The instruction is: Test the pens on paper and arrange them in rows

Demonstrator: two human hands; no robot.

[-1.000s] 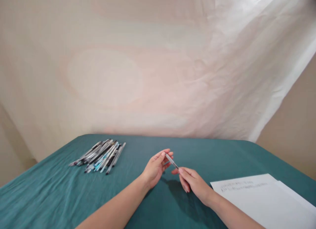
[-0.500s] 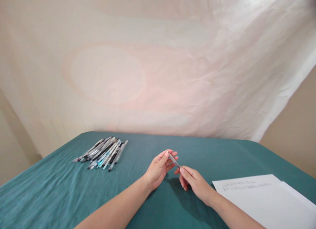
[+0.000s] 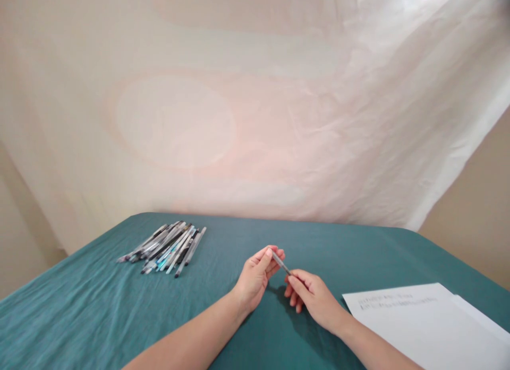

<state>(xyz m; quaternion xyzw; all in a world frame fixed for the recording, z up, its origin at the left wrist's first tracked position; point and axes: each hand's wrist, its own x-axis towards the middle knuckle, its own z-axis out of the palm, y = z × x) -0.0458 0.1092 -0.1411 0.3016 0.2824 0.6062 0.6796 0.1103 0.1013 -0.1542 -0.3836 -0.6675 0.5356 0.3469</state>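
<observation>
A: Grip, quick?
B: Left hand (image 3: pixel 257 278) has thumb and fingertips together on the far end of a pen (image 3: pixel 282 263); right hand (image 3: pixel 314 295) clamps the near end; both fingers-on.
A: Pen's place?
B: Between the two hands, slanting down toward the right one; above the green cloth (image 3: pixel 239 240); which end has the tip, cannot tell.
A: Others?
B: Pile of pens (image 3: pixel 171 247) on the cloth at left, well apart from the hands; mostly clear and black, some light blue; paper sheets (image 3: pixel 414 333) at right, overlapping, beside the right forearm; rows of writing, too blurred to read.
</observation>
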